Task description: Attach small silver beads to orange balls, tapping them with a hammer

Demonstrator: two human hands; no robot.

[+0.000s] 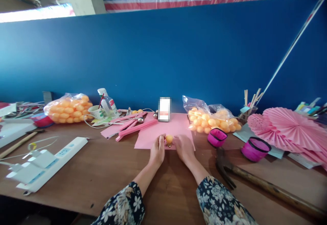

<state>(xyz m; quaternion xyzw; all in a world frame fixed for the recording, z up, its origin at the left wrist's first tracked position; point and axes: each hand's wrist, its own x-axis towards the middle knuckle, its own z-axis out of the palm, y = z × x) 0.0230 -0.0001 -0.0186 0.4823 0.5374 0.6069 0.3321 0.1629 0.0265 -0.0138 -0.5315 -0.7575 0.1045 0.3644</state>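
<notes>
A pink paper sheet [176, 124] lies flat in front of me, and both hands meet over its near edge. Between them is a small orange ball [169, 139], with tiny dark and shiny bits just under it. My left hand [157, 150] is closed beside the ball, thumb against fingers; what it pinches is too small to make out. On the other side, my right hand [184, 147] curls inward with its fingertips close to the ball, and its grip is partly hidden. Behind the ball, a phone-like upright thing [164, 111] has a blurred screen.
Bags of orange balls [68, 111] [206, 120] stand left and right. A hammer [255, 175] and magenta ring-shaped pouches [217, 137] lie right, near pink paper fans [288, 126]. Folded pink strips [138, 128] and a power strip [55, 165] are left. A blue partition [158, 54] rises behind.
</notes>
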